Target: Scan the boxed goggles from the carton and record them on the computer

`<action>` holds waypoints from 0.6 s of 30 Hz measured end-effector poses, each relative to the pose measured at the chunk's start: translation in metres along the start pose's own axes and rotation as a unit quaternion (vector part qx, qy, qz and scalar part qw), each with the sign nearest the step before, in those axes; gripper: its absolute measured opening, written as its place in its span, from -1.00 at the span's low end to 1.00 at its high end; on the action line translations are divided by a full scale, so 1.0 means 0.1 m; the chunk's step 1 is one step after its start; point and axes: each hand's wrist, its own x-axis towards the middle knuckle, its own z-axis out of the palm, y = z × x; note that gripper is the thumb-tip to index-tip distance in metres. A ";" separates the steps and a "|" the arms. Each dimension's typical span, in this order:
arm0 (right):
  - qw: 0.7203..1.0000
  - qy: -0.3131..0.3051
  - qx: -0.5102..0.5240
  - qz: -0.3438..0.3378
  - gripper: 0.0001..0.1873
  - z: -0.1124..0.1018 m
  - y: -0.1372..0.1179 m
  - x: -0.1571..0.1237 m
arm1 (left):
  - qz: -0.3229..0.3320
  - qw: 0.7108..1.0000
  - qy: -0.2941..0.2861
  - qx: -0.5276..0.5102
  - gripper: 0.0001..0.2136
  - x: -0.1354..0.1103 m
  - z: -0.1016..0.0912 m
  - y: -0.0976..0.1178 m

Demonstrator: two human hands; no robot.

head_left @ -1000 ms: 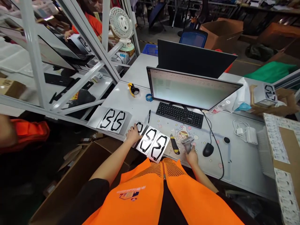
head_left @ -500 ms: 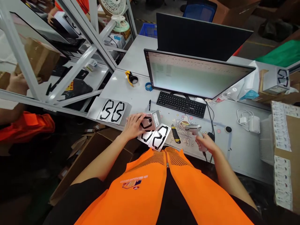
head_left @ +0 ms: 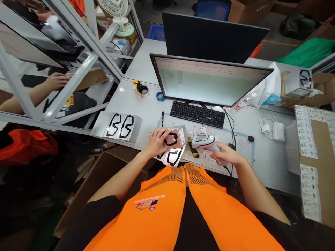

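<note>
My left hand (head_left: 157, 142) is closed on a small white box (head_left: 181, 136) with a black outline printed on its top and a label on its side. Under and in front of it lie similar white boxes (head_left: 173, 157), partly covered. A grey-and-white barcode scanner (head_left: 205, 140) is in my right hand (head_left: 224, 153), fingers wrapped round its handle. Its head points left at the labelled side of the box, a short gap away. Below the scanner, a black-and-yellow utility knife (head_left: 194, 152) lies on the desk, partly hidden.
Left on the desk stand two more white boxes (head_left: 120, 127). Behind are a tape dispenser (head_left: 140, 88), blue tape roll (head_left: 160, 96), pen (head_left: 162, 119), keyboard (head_left: 196, 114) and monitor (head_left: 209, 80). A white adapter (head_left: 277, 131) lies right. Beyond the frame, a co-worker's hand (head_left: 57, 81) holds cardboard.
The scanner has swung left and up, close to the held box, its head now showing its top. My left hand keeps the box, tilted slightly more. The co-worker's cardboard has moved right.
</note>
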 end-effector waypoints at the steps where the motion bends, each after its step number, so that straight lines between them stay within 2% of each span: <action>1: 1.000 0.011 -0.003 0.000 -0.38 0.01 0.03 0.02 | -0.014 1.000 0.000 0.003 -0.10 -0.01 -0.03 -0.02; 3: 0.999 0.039 -0.007 0.007 -0.39 0.01 0.11 0.05 | -0.072 0.997 0.002 0.021 -0.07 -0.01 -0.08 -0.12; 5: 0.998 0.067 -0.007 0.012 -0.43 0.01 0.21 0.10 | -0.165 0.985 -0.001 0.050 -0.02 0.01 -0.13 -0.29; 8: 0.995 0.097 0.000 0.006 -0.49 0.03 0.37 0.17 | -0.316 0.944 -0.032 0.085 0.05 0.04 -0.15 -0.63; 11: 0.994 0.112 0.000 0.006 -0.55 0.06 0.49 0.23 | -0.415 0.903 -0.074 0.080 0.06 0.04 -0.04 -0.93; 14: 0.993 0.120 -0.002 0.009 -0.58 0.08 0.56 0.28 | -0.452 0.886 -0.084 0.060 0.04 -0.01 0.13 -1.09; 16: 0.993 0.121 -0.003 0.011 -0.58 0.08 0.60 0.30 | -0.448 0.890 -0.038 0.069 -0.04 -0.03 0.22 -1.12; 18: 0.992 0.122 -0.002 0.014 -0.56 0.08 0.62 0.31 | -0.413 0.906 0.038 0.083 -0.18 -0.02 0.28 -1.07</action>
